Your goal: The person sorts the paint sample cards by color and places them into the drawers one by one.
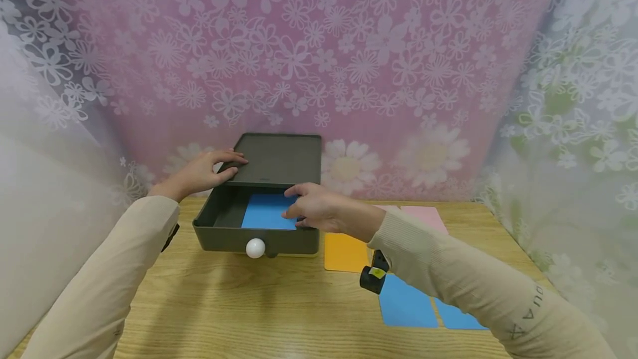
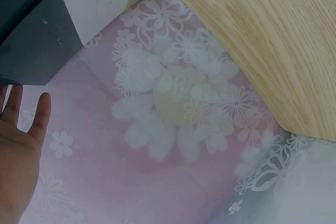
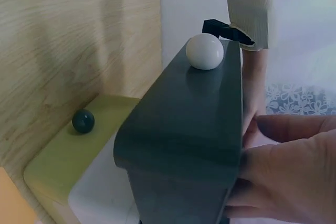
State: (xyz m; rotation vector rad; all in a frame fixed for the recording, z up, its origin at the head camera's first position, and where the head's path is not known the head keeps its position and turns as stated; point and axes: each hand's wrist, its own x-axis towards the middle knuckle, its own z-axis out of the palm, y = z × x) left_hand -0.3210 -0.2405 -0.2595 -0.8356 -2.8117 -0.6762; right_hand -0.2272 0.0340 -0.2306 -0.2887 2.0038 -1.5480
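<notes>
Right wrist view alone showed a green drawer under the grey drawer, right hand grip pinched a blue card inside it, left hand grip relaxed, flat on the box top

Card in open drawer; other cards on table, right of drawer.

Your right hand covers part of the blue card in the drawer. Your sleeve hides part of the lower blue cards. The left wrist view cuts off your left hand.
</notes>
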